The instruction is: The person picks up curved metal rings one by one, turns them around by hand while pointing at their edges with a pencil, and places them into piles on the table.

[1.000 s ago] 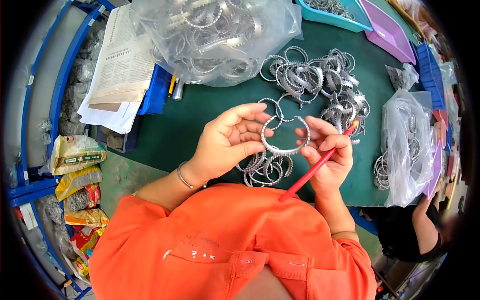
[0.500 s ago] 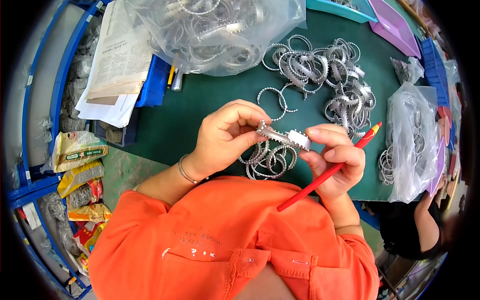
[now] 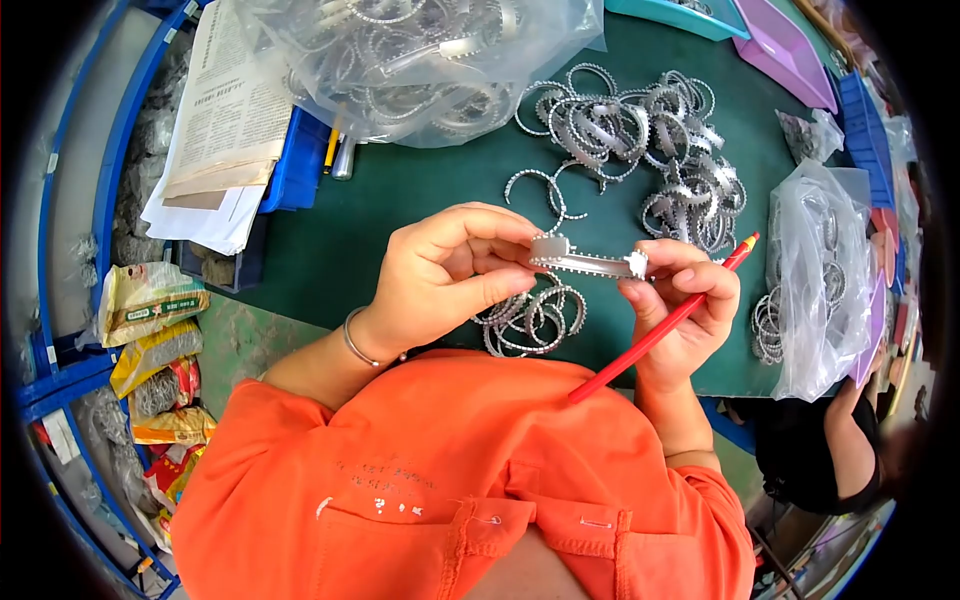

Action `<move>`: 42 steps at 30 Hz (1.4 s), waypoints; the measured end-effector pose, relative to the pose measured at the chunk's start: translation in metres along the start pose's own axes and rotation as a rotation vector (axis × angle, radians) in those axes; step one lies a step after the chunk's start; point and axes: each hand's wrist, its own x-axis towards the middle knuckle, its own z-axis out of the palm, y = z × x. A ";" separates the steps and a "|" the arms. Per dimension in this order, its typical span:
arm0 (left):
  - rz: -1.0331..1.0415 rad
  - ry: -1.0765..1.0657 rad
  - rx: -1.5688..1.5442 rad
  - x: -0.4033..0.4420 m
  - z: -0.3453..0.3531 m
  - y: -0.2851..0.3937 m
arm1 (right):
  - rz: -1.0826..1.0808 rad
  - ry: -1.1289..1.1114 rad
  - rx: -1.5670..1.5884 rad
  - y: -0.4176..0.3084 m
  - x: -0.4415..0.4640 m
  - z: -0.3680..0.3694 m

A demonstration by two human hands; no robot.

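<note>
Between my two hands is a silver open bangle (image 3: 595, 265) with beaded edges, held above the green table. My left hand (image 3: 445, 265) pinches its left end between thumb and fingers. At the other end, the thumb and forefinger of my right hand (image 3: 690, 305) grip it. A red pencil (image 3: 650, 345) also lies across the fingers of my right hand, its yellow tip pointing up and right. Just below my left fingers rests a small group of bangles (image 3: 535, 320). Beyond the hands, a few loose bangles (image 3: 540, 190) lie near a larger heap of bangles (image 3: 690, 150).
A clear plastic bag (image 3: 400, 75) full of bangles stands at the back. Another bag (image 3: 815, 290) lies on the right. Teal (image 3: 690, 18) and purple trays (image 3: 785, 60) line the far edge. Papers (image 3: 225, 110) cover a blue bin at left. Another person's arm (image 3: 850, 440) shows at lower right.
The bangle has been turned between my hands, so its inner curve and edge now show differently. My right hand has shifted slightly right, with the red pencil still in it.
</note>
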 end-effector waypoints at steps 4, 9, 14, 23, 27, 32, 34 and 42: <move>0.022 -0.038 0.012 0.000 -0.008 -0.005 | -0.064 -0.059 -0.061 -0.003 0.003 0.003; -0.013 -0.012 -0.002 0.000 -0.005 -0.007 | -0.136 -0.129 -0.125 -0.008 0.014 0.010; -0.415 -0.025 -0.185 0.000 -0.006 0.007 | 0.047 -0.038 0.094 -0.001 0.013 0.018; -0.165 -0.140 -0.226 0.020 -0.010 0.026 | 0.110 -0.128 0.154 0.002 0.011 0.014; 0.727 -0.003 0.465 0.056 -0.007 0.079 | 0.190 0.081 0.158 0.002 0.021 0.015; 1.086 0.462 1.212 0.126 -0.049 0.136 | 0.217 0.073 0.065 -0.003 0.020 0.008; 0.588 0.324 1.551 0.132 -0.055 0.141 | 0.253 0.089 0.046 -0.005 0.017 0.005; 0.411 0.138 1.472 0.116 -0.050 0.128 | 0.219 -0.258 -0.451 0.025 0.025 0.002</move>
